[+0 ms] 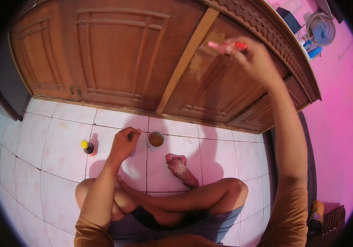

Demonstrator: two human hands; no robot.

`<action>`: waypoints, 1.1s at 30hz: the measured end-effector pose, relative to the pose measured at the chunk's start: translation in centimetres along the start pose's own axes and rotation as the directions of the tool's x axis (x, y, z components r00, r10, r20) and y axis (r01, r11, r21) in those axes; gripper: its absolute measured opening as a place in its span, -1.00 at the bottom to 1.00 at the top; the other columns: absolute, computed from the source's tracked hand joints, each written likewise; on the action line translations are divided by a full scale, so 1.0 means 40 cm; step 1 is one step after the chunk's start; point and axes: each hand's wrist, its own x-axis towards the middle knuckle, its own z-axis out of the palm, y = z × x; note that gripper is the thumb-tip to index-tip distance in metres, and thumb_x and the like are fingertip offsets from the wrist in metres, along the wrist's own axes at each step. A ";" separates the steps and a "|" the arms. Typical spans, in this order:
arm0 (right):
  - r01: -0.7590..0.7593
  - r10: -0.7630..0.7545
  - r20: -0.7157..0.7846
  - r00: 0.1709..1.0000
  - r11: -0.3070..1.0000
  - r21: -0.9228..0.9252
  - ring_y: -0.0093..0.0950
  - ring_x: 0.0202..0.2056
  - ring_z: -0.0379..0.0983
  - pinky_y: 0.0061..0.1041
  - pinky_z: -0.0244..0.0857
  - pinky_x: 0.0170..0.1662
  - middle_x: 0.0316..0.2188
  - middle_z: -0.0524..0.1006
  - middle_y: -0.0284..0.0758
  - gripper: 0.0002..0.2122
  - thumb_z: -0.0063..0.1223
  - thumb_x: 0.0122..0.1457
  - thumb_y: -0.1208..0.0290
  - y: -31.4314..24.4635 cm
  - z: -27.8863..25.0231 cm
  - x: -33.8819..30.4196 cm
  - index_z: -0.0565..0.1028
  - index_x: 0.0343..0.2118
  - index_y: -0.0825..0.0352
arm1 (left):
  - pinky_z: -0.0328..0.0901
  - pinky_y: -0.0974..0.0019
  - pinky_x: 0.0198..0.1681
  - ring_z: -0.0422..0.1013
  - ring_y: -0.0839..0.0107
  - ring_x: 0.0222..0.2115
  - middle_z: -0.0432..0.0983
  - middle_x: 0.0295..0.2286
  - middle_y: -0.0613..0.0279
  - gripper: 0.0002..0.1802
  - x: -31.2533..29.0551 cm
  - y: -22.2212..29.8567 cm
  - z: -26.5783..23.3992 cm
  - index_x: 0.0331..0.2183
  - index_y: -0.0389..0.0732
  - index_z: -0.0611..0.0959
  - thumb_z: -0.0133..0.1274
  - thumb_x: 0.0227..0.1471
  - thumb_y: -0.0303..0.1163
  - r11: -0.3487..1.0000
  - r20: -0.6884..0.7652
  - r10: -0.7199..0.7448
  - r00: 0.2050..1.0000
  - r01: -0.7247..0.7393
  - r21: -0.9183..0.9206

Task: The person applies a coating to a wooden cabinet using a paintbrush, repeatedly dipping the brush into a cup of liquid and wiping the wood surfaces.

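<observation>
My right hand (248, 55) is raised to the wooden cabinet (123, 49), closed around a red-handled paintbrush (240, 45). The brush's head is blurred against the panel, beside streaks of light tan paint (199, 68). My left hand (124, 142) hovers over the tiles with its fingers curled and nothing visible in them. Just right of it stands a cup (156, 140) of brown liquid. A small round object (132, 152), mostly hidden by my left wrist, sits below that hand.
A dark bottle with a yellow cap (87, 146) stands on the tiled floor (61, 140) at left. A crumpled checked cloth (181, 169) lies before my crossed legs. A fan (320, 29) and blue items are at the far upper right, near the pink wall (343, 78).
</observation>
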 end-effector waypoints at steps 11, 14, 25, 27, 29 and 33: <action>0.022 -0.022 0.005 1.000 1.000 0.002 -0.34 -0.22 0.57 -0.40 0.40 -0.11 -0.25 0.63 -0.19 -0.76 0.15 0.25 0.32 -0.040 -0.044 -0.019 0.59 -0.15 0.38 | 0.28 0.35 -0.43 0.33 0.52 -0.58 0.52 -0.62 0.20 -0.71 -0.001 0.021 0.005 -0.37 -0.31 0.68 0.12 0.16 -0.25 0.993 0.048 -0.120 0.992 0.121 -0.005; -0.004 0.003 0.038 0.999 1.000 0.016 -0.23 -0.21 0.58 -0.38 0.40 -0.10 -0.25 0.62 -0.13 -0.76 0.16 0.23 0.31 -0.060 0.023 -0.019 0.60 -0.16 0.37 | 0.27 0.36 -0.44 0.34 0.51 -0.59 0.52 -0.62 0.20 -0.72 0.001 -0.020 -0.004 -0.36 -0.32 0.68 0.13 0.15 -0.25 1.000 0.016 -0.021 1.000 0.021 -0.009; -0.047 0.041 -0.147 0.988 0.998 -0.037 -0.50 -0.29 0.56 -0.49 0.40 -0.16 -0.32 0.65 -0.25 -0.75 0.13 0.28 0.28 -0.056 -0.121 0.045 0.59 -0.12 0.35 | 0.25 0.34 -0.47 0.31 0.51 -0.61 0.49 -0.65 0.17 -0.68 0.000 -0.008 0.003 -0.40 -0.34 0.66 0.13 0.17 -0.23 1.000 0.022 -0.012 1.000 0.012 0.003; -0.039 0.034 -0.142 0.989 0.999 -0.036 -0.50 -0.29 0.56 -0.49 0.40 -0.15 -0.32 0.65 -0.26 -0.75 0.13 0.28 0.27 -0.062 -0.123 0.028 0.59 -0.13 0.35 | 0.24 0.34 -0.48 0.30 0.51 -0.62 0.48 -0.66 0.17 -0.67 0.001 -0.008 0.007 -0.41 -0.34 0.66 0.14 0.17 -0.23 1.000 0.020 -0.009 1.000 0.009 0.004; -0.019 0.038 -0.143 0.989 0.991 0.133 -0.48 -0.25 0.57 -0.46 0.41 -0.13 -0.27 0.65 -0.24 -0.75 0.15 0.27 0.27 -0.064 -0.079 -0.019 0.60 -0.15 0.36 | 0.23 0.33 -0.49 0.27 0.50 -0.63 0.45 -0.67 0.18 -0.67 0.001 -0.007 0.009 -0.41 -0.34 0.65 0.14 0.16 -0.23 1.000 0.012 0.015 1.000 -0.015 0.004; 0.034 -0.034 0.016 0.999 0.999 0.014 -0.19 -0.18 0.58 -0.31 0.44 -0.10 -0.24 0.61 -0.14 -0.78 0.17 0.23 0.33 -0.083 0.071 -0.113 0.58 -0.17 0.38 | 0.24 0.34 -0.48 0.29 0.50 -0.62 0.47 -0.66 0.17 -0.68 0.005 -0.009 -0.005 -0.41 -0.35 0.66 0.14 0.16 -0.23 0.997 0.008 0.035 0.999 -0.035 0.062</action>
